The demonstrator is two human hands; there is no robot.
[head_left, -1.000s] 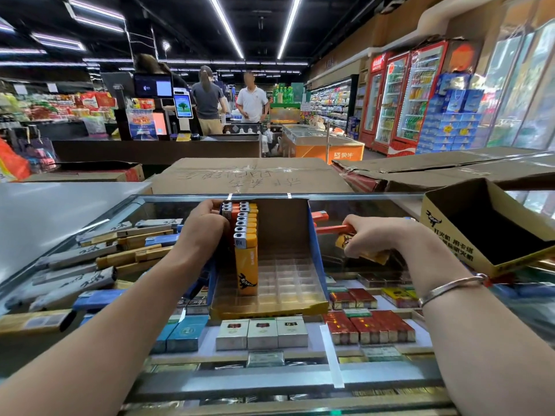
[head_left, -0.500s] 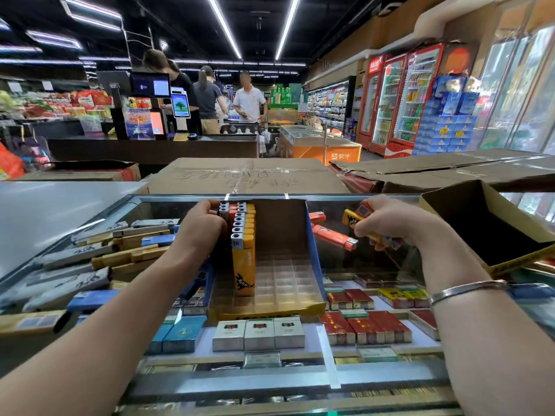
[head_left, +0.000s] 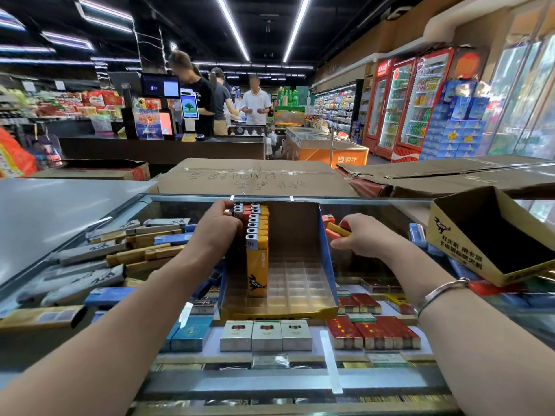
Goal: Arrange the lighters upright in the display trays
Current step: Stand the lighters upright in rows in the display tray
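Lighters (head_left: 338, 230) pinched in the right hand (head_left: 363, 238) should be slotted upright beside the rows (head_left: 255, 229) steadied by the gripping left hand (head_left: 217, 228).

head-worn view looks forward and down, close over the glass counter (head_left: 75, 211).

At the right of the frame, the open yellow cardboard box (head_left: 468, 235) carries black Chinese print, beginning 打火机, under a small black animal figure. In the middle distance, the orange freezer chest (head_left: 345, 157) shows white letters 蒙牛. The flat carton (head_left: 255, 178) behind the glass worktop has handwritten characters, upside down and not readable.
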